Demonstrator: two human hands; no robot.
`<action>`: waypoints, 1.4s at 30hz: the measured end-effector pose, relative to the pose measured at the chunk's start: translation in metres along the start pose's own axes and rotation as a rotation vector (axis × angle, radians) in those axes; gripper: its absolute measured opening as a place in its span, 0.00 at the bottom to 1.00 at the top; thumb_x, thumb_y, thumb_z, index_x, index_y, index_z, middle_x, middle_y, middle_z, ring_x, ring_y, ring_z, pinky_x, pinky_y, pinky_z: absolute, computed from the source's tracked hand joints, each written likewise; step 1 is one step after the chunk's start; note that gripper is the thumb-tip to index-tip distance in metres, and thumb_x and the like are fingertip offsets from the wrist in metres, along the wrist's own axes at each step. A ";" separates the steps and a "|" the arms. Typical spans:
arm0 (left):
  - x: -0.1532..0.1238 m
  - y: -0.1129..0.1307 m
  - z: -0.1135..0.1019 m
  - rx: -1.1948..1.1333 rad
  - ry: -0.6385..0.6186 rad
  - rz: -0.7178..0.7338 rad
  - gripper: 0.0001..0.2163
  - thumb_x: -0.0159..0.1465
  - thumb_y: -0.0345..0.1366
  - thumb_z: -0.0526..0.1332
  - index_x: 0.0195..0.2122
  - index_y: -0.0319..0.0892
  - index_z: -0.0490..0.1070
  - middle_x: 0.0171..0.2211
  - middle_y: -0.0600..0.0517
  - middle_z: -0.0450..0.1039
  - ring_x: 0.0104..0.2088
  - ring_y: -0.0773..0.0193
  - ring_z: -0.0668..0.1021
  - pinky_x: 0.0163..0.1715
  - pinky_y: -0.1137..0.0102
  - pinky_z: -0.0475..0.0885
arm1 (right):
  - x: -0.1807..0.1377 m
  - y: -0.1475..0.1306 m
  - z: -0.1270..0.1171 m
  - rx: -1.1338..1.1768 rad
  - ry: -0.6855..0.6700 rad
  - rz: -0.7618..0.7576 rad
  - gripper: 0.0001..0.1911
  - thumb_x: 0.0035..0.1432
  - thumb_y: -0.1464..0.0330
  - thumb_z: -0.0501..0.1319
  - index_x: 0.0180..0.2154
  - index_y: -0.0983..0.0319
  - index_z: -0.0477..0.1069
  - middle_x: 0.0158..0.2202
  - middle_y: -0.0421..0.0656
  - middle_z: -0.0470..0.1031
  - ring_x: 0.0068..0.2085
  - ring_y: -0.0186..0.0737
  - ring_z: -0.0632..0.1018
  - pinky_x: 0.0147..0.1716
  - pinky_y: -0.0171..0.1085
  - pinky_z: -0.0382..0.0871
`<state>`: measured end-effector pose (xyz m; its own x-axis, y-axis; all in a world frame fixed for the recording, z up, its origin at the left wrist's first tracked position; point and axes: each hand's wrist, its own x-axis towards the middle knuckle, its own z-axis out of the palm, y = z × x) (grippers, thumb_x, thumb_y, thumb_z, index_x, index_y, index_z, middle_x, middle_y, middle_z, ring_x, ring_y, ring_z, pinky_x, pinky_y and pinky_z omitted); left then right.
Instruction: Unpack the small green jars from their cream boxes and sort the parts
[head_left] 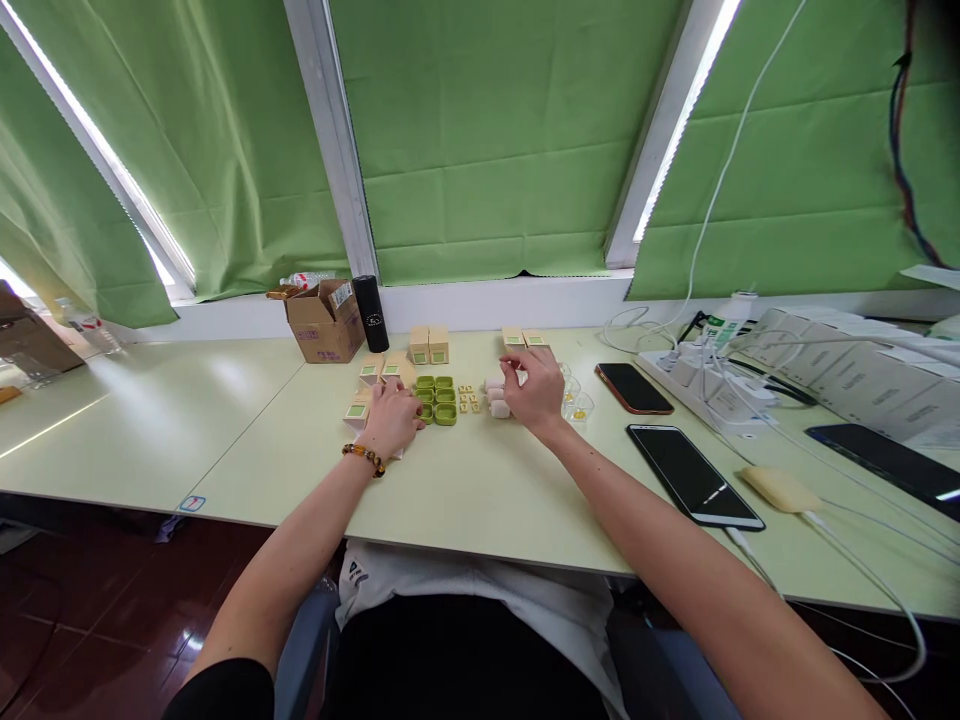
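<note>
My left hand (391, 422), with a beaded bracelet on the wrist, lies palm down between small cream boxes and green square cups. Its fingers are stretched out, and the fingertips are at the left edge of the green cups (445, 413). Cream boxes with green labels (355, 411) stand left of this hand, partly covered by it. My right hand (536, 392) is held above pale pink rolled pieces (499, 408), thumb and index finger pinched together. Whatever is between those fingertips is too small to make out. Small yellow pieces (465, 405) sit in rows between the cups and the pink rolls.
Clear containers with yellow bits (579, 408) stand right of my right hand. Farther back are more cream boxes (429, 345), a cardboard box (324, 322) and a black cylinder (370, 314). Phones (694, 473), a power strip (697, 385) and cables occupy the right side.
</note>
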<state>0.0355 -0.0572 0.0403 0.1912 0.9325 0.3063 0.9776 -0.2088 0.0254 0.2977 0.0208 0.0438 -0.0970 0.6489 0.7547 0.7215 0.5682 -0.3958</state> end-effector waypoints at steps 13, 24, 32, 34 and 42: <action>0.001 -0.002 -0.013 -0.085 0.171 -0.062 0.10 0.68 0.44 0.62 0.40 0.46 0.81 0.43 0.43 0.83 0.59 0.42 0.68 0.57 0.46 0.60 | -0.062 -0.027 -0.007 -0.241 -0.792 -0.233 0.12 0.73 0.62 0.55 0.46 0.59 0.75 0.42 0.47 0.85 0.37 0.45 0.81 0.31 0.39 0.54; 0.066 -0.020 -0.037 -0.028 0.158 -0.083 0.18 0.70 0.39 0.57 0.60 0.43 0.71 0.52 0.39 0.79 0.63 0.39 0.61 0.59 0.46 0.58 | -0.063 -0.027 -0.009 -0.204 -0.792 -0.246 0.10 0.73 0.64 0.55 0.46 0.59 0.73 0.44 0.46 0.85 0.38 0.43 0.81 0.31 0.39 0.52; 0.145 -0.022 -0.001 0.163 -0.063 -0.130 0.25 0.68 0.37 0.59 0.66 0.39 0.63 0.65 0.32 0.63 0.70 0.37 0.57 0.64 0.47 0.57 | -0.061 -0.027 -0.010 -0.194 -0.799 -0.238 0.10 0.73 0.63 0.56 0.47 0.58 0.74 0.43 0.45 0.85 0.38 0.43 0.81 0.31 0.39 0.53; 0.156 -0.021 0.008 0.165 -0.068 -0.146 0.28 0.68 0.37 0.60 0.68 0.40 0.60 0.67 0.31 0.60 0.71 0.35 0.55 0.65 0.46 0.56 | -0.060 -0.027 -0.012 -0.193 -0.803 -0.238 0.10 0.72 0.63 0.56 0.46 0.58 0.74 0.43 0.46 0.85 0.38 0.43 0.81 0.31 0.39 0.53; 0.172 -0.025 0.029 0.129 -0.103 -0.143 0.23 0.66 0.38 0.64 0.61 0.42 0.67 0.68 0.33 0.57 0.73 0.33 0.51 0.68 0.41 0.50 | -0.059 -0.029 -0.012 -0.200 -0.802 -0.241 0.10 0.72 0.63 0.56 0.46 0.58 0.74 0.42 0.46 0.85 0.37 0.44 0.81 0.30 0.39 0.51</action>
<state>0.0462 0.1170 0.0648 0.0515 0.9765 0.2093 0.9973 -0.0391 -0.0629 0.2910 -0.0400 0.0170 -0.6635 0.7266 0.1785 0.7191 0.6851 -0.1160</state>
